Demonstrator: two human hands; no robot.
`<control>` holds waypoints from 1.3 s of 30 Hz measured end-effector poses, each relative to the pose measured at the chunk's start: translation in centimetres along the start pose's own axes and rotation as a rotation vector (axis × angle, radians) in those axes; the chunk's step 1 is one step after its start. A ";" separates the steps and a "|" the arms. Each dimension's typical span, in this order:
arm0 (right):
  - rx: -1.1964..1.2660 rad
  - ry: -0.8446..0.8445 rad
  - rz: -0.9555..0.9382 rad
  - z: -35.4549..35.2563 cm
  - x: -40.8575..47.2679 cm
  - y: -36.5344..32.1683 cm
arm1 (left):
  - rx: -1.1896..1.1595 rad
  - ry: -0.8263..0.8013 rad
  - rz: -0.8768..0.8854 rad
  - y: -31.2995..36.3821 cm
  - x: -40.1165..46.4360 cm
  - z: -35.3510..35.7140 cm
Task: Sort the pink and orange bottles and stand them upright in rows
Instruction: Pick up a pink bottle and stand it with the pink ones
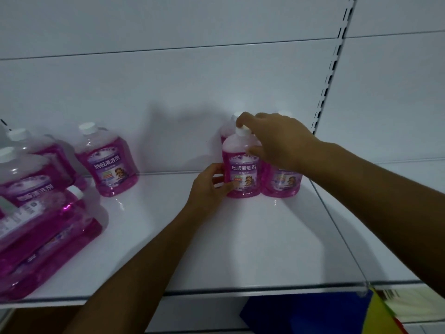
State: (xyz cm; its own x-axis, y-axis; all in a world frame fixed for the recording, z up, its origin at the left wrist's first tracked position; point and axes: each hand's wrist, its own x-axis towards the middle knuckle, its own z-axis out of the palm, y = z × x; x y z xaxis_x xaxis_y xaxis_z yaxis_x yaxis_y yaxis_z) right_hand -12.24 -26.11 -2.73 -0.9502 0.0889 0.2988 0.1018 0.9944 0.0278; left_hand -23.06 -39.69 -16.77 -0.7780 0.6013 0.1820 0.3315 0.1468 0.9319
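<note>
Forearms fill the head view, reaching over the shelf lip (265, 289). Left hand (208, 189) curls round the base of the pink floor-cleaner bottle (242, 165), thumb on its label; right hand (277, 141) pinches its white cap (242, 130). Bottle's upright, touching its pink neighbour (281, 182) on the right, another behind. My call: square it w/ the row, label fwd, let go of the base first. Room-wise: bare shelf to the left, then a standing bottle (108, 162) and a pile lying flat (43, 232) at the far-left edge. Shelf upright (330, 78) close on the right, so approach from the left.
</note>
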 end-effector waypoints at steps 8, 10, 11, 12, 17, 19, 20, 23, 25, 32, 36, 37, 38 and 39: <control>-0.142 0.110 -0.017 0.6 -0.3 -0.4 | 0.061 0.003 0.006 0.1 -0.6 0.1; -0.149 0.165 -0.051 0.9 0.3 -1.0 | 0.132 0.044 0.006 0.0 -1.2 -0.8; -0.140 0.185 -0.076 1.0 0.8 -1.5 | 0.176 0.069 0.010 0.0 -1.5 -1.6; -0.119 0.205 -0.109 1.2 1.4 -2.3 | 0.216 0.094 0.013 0.0 -2.0 -2.5; 0.174 0.188 -0.227 2.4 4.2 -9.1 | 0.293 0.250 0.009 0.4 -6.2 -8.3; 0.355 0.119 -0.254 3.4 5.3 -12.7 | 0.308 0.314 -0.003 0.9 -8.6 -10.8; 0.450 0.075 -0.269 3.9 5.9 -14.4 | 0.319 0.349 -0.004 1.2 -9.9 -12.1; 0.691 -0.090 -0.260 5.5 7.6 -19.2 | 0.448 0.492 0.072 2.3 -13.8 -16.0; 0.788 -0.198 -0.215 6.6 8.4 -21.9 | 0.583 0.586 0.149 3.0 -16.3 -18.1; 1.004 -0.317 -0.211 8.5 8.8 -27.4 | 0.972 0.820 -0.124 1.9 -22.1 -22.5; 1.076 -0.335 -0.170 8.8 9.0 -27.9 | 0.856 0.734 -0.304 0.9 -22.6 -22.9; 1.104 -0.336 -0.160 8.8 9.0 -27.9 | 0.836 0.746 -0.272 0.8 -22.6 -22.9; 1.128 -0.328 -0.153 9.0 9.0 -27.8 | 0.828 0.759 -0.242 0.7 -22.5 -22.9; 1.139 -0.312 -0.145 9.2 9.1 -27.7 | 0.832 0.770 -0.224 0.6 -22.4 -22.8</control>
State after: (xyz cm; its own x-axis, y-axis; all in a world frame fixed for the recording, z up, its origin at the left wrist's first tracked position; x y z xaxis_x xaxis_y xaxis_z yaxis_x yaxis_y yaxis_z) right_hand -26.39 -52.31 -9.62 -0.9780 -0.1751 0.1134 -0.1831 0.4602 -0.8687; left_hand -17.56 -71.01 -13.12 -0.8883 -0.0993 0.4485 0.1717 0.8337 0.5248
